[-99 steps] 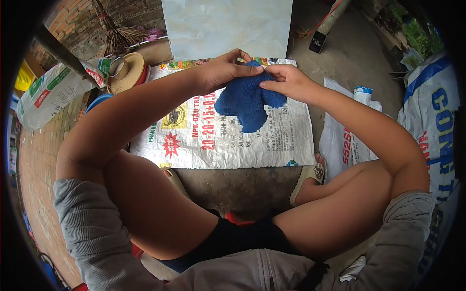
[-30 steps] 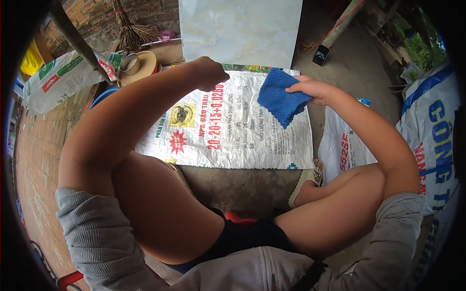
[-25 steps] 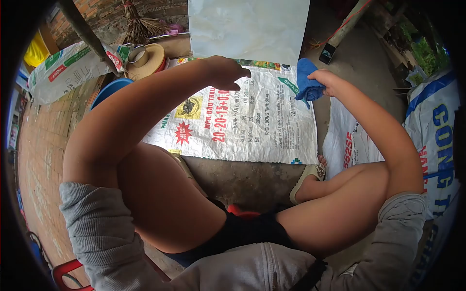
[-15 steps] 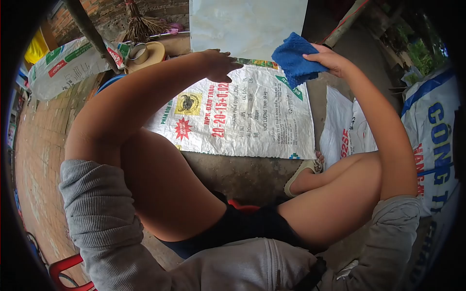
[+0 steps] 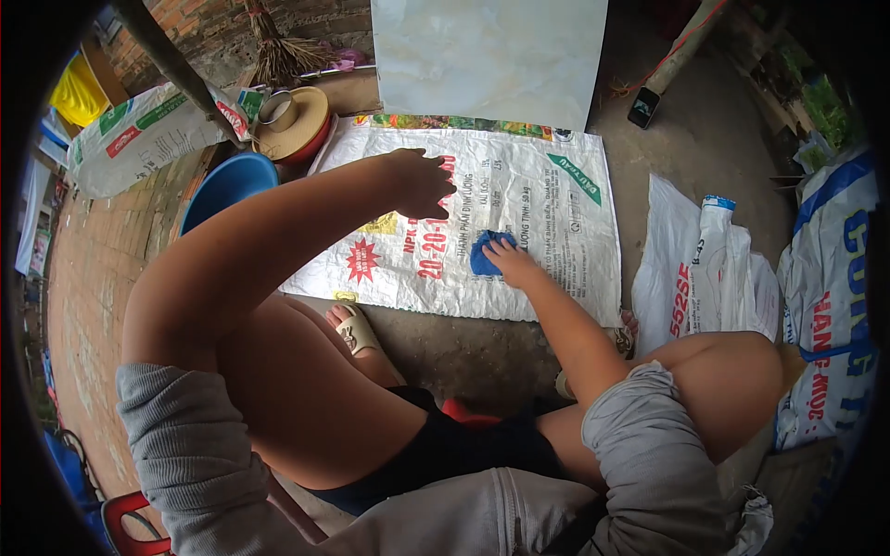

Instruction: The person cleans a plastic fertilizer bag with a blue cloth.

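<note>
A white printed fertilizer sack (image 5: 556, 264) lies flat on the ground in front of my knees. My right hand (image 5: 513, 259) has its fingers over a blue cloth (image 5: 484, 255), bunched against the sack's lower middle. To the left, my left hand (image 5: 422, 185) hovers over the sack's red lettering with fingers apart and nothing in them. Its forearm covers part of the sack's left side. Just beyond the far edge of the sack stands a pale marbled panel (image 5: 491, 56).
At the left are a blue basin (image 5: 227, 181) and a straw hat (image 5: 295, 130) resting on a red basin. A phone (image 5: 642, 107) leans by a wooden post at the far right. More white sacks (image 5: 695, 269) lie to the right. A broom (image 5: 275, 46) stands behind.
My right hand has brought the blue cloth from the raised far right down onto the sack's lower middle. My left hand has come nearer to me, still spread. The view has shifted slightly.
</note>
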The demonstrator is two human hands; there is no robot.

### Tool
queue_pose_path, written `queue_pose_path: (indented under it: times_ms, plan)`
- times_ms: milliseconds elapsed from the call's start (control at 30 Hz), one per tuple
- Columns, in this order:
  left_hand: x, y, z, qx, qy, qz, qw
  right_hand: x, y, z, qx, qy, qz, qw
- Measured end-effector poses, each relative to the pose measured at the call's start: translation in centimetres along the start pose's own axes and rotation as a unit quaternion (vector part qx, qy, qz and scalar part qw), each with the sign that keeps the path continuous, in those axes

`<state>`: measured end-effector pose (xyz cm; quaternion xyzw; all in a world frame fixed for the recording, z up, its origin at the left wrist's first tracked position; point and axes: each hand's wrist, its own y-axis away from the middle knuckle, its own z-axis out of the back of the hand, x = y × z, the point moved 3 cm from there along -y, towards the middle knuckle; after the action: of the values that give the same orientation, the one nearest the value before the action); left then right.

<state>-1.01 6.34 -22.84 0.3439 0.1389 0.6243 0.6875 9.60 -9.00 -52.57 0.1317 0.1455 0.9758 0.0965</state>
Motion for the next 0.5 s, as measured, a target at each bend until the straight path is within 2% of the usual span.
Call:
queue_pose_path:
  times_ms: [67, 100, 167, 200, 267, 333, 400, 433, 467, 500]
  plan:
    - [0.2, 0.2, -0.4, -0.010, 0.024, -0.008, 1.000, 1.5, 1.7, -5.9, -0.257, 0.005, -0.067, 0.964]
    - [0.0, 1.0, 0.5, 0.003, 0.048, -0.013, 0.999, 1.5, 1.3, -5.6, -0.261, -0.001, -0.071, 0.963]
    - [0.8, 0.9, 0.4, -0.027, 0.063, -0.032, 0.997, 1.8, 1.3, -5.4, -0.197, -0.021, -0.109, 0.974]
    - [1.2, 0.8, 0.5, -0.045, 0.062, -0.037, 0.996, 1.6, 1.5, -4.0, -0.194, -0.025, -0.116, 0.974]
    - [2.3, -0.2, 1.1, -0.023, 0.022, -0.020, 0.999, 0.3, 1.1, -0.9, -0.100, -0.076, -0.097, 0.987]
    - [3.0, -1.8, 2.1, 0.027, 0.004, 0.005, 1.000, -0.9, 1.4, -0.9, -0.103, -0.053, -0.089, 0.989]
    - [4.3, -4.3, 3.1, 0.021, 0.042, -0.007, 0.999, -1.2, 2.0, -0.9, -0.104, -0.084, -0.081, 0.988]
    - [5.0, -6.1, 3.5, -0.020, 0.081, 0.005, 0.997, -1.4, 1.8, -2.3, -0.151, -0.059, -0.067, 0.985]
    - [5.9, -8.3, 3.4, -0.061, 0.119, 0.017, 0.991, -0.9, 2.1, -2.5, -0.149, -0.060, -0.067, 0.985]
    - [6.9, -11.1, 2.5, -0.142, 0.160, 0.032, 0.976, -0.3, 2.2, -2.4, -0.173, -0.070, -0.079, 0.979]
